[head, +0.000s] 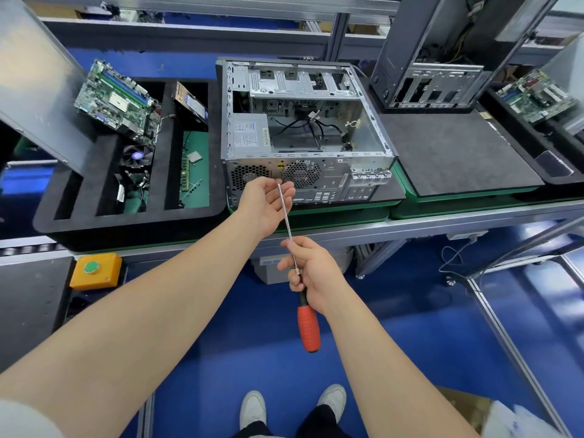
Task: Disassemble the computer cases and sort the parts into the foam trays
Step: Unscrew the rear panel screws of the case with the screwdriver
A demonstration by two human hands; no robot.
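Observation:
An opened grey computer case (303, 128) lies on its side on the bench, its rear panel facing me, with a power supply (249, 134) and loose cables inside. My right hand (311, 273) grips a screwdriver (308, 324) with a red handle, fingers wrapped round the lower shaft. The long steel shaft slants up to my left hand (268, 202), which is held palm up and relaxed in front of the case's rear panel, with the tip over its fingers. To the left a black foam tray (132, 216) holds a motherboard (117, 101), a cooler fan (137, 156) and a memory stick (185, 173).
A second case (442, 49) stands upright at the back right behind a bare black foam pad (455, 153). Another tray at the far right carries a motherboard (537, 96). A yellow box with a green button (94, 268) hangs below the bench. A metal panel (34, 77) leans at left.

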